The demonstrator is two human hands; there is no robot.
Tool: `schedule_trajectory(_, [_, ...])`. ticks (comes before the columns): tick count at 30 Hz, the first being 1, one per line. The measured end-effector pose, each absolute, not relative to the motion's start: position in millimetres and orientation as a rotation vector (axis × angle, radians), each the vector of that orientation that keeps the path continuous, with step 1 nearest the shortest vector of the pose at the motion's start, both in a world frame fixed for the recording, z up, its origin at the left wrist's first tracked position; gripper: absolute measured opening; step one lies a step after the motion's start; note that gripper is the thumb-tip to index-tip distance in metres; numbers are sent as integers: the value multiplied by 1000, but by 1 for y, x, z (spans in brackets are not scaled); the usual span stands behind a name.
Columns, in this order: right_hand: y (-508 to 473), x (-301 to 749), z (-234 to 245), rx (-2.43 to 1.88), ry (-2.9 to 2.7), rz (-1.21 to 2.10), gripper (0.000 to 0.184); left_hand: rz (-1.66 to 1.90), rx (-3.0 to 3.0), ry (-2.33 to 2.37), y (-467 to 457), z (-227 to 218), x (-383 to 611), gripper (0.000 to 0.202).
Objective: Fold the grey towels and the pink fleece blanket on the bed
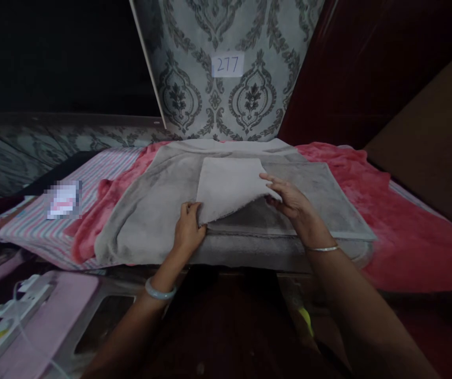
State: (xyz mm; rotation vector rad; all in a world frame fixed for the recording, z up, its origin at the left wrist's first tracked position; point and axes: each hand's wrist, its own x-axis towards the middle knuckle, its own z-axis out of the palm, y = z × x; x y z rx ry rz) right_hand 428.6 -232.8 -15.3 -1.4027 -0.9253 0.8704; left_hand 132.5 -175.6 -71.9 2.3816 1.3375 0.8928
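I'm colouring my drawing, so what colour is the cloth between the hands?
The cloth looks plain pale grey on top, seen in the head view.

Filmed from head height, looked forward and kinda down over the folded cloth (229, 184), pretty close up, caught the patterned wall (214, 100) behind.

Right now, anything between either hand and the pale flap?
Nothing visible. The left hand is on the near left corner of the pale flap, and the right hand is at its raised right edge. The grey fabric lies underneath, not in the way.
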Motion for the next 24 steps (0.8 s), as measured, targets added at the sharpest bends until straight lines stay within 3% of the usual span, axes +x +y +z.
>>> schedule_trajectory(3, [-250, 430, -38, -1527, -801, 991, 55, 764, 2452, 1382, -175, -73, 123, 63])
schedule_trajectory(9, [-265, 433, -78, -1605, -990, 868, 55, 656, 2585, 1302, -173, -78, 114, 68])
schedule_trajectory(14, [-261, 437, -77, -1602, -1070, 820, 51, 629, 2659, 1213, -168, -78, 105, 65])
schedule_trajectory(24, [-258, 447, -76, -1949, -1388, 408, 46, 661, 2698, 1052, -157, -78, 93, 59])
